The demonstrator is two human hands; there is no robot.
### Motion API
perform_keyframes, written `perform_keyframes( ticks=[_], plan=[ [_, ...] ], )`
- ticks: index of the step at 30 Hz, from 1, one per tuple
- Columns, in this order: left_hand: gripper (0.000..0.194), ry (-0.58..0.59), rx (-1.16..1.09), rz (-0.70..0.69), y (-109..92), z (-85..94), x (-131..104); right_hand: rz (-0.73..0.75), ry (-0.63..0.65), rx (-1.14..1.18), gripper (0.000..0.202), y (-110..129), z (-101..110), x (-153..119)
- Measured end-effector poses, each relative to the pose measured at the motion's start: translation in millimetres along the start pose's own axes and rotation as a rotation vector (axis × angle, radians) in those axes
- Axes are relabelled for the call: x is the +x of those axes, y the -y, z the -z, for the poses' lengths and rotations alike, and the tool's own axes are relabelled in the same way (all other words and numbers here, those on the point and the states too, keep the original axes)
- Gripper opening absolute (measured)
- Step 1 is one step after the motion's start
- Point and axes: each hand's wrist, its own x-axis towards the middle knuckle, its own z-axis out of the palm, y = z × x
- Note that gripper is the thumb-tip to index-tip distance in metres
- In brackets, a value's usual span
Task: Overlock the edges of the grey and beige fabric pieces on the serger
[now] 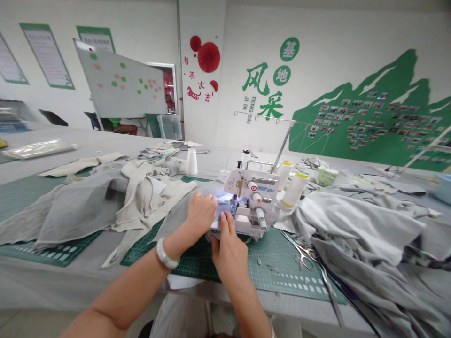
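Observation:
A white overlock sewing machine with several thread dials stands before me, its lamp lit over the presser foot. A piece of grey fabric runs from the left onto the machine's bed. My left hand is closed on this fabric just left of the presser foot, its fingers curled down; a pale bangle circles the wrist. My right hand rests at the front of the bed with its fingers stretched flat near the presser foot. The thumb is spread apart, at the bed's left front edge.
Scissors lie on the green cutting mat among thread scraps. Grey fabric is heaped to the right, and grey and cream pieces to the left. Thread cones stand behind the machine; a white cone is at its left.

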Motion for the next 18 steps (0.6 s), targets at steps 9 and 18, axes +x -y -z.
perform_keyframes(
  ticks=[9, 18],
  plan=[
    [0.031, 0.153, -0.025, 0.026, -1, 15.1, -11, 0.012, 0.0, 0.024, 0.061, -8, 0, -3],
    [0.041, 0.211, -0.055, 0.11, -8, 21.7, -13, 0.122, -0.019, 0.154, 0.064, -19, 3, -15]
  ],
)
